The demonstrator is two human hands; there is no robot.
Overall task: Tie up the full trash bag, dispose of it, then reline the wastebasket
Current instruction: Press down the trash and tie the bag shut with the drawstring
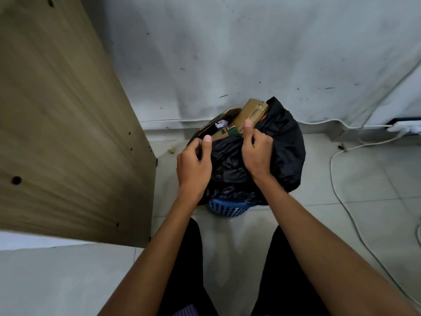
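A black trash bag [284, 142] bulges out of a blue slotted wastebasket [225, 209] on the tiled floor by the wall. Cardboard boxes [251, 114] and crumpled white paper [219, 124] stick out of its open top. My left hand [193, 165] grips the bag's rim on the left side, thumb up. On the right of the opening my right hand [256, 151] pinches a fold of the bag's rim just below the cardboard. Most of the basket is hidden under the bag.
A tall wooden panel [63, 124] stands close on the left. A marked white wall [250, 53] lies behind the bag. White cables [339, 185] run over the floor at the right toward a power strip [404, 127]. My dark-trousered legs [182, 270] flank the basket.
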